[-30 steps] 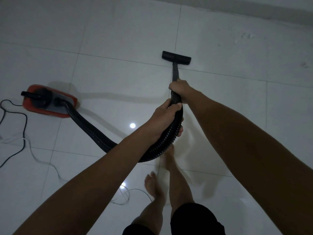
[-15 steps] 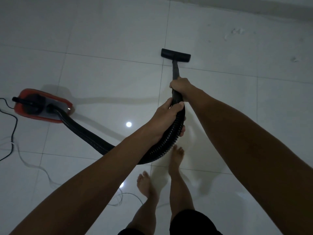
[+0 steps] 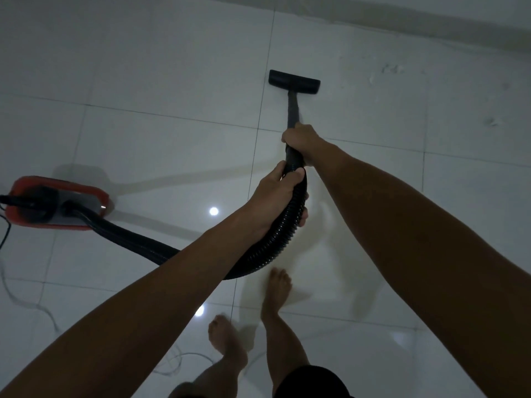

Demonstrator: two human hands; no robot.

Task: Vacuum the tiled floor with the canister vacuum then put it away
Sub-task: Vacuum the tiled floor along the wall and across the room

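A red and grey canister vacuum (image 3: 86,201) sits on the white tiled floor (image 3: 172,81) at the left. Its black ribbed hose (image 3: 138,242) curves from the canister under my left arm and up to the wand (image 3: 293,110). The black floor nozzle (image 3: 294,82) lies flat on a tile ahead, just right of a grout line. My right hand (image 3: 301,139) grips the wand's lower end. Just behind it, my left hand (image 3: 277,196) is wrapped around the hose.
A wall base (image 3: 431,27) runs across the top right. A black power cord (image 3: 4,225) leaves the canister at the left edge. My bare feet (image 3: 275,285) stand below the hose. Small debris marks (image 3: 390,68) lie near the wall. Ceiling light reflections glare on the tiles.
The view has shifted right and forward, so the canister slid toward the left edge. The nozzle has advanced along the tile toward the wall. One foot has stepped forward.
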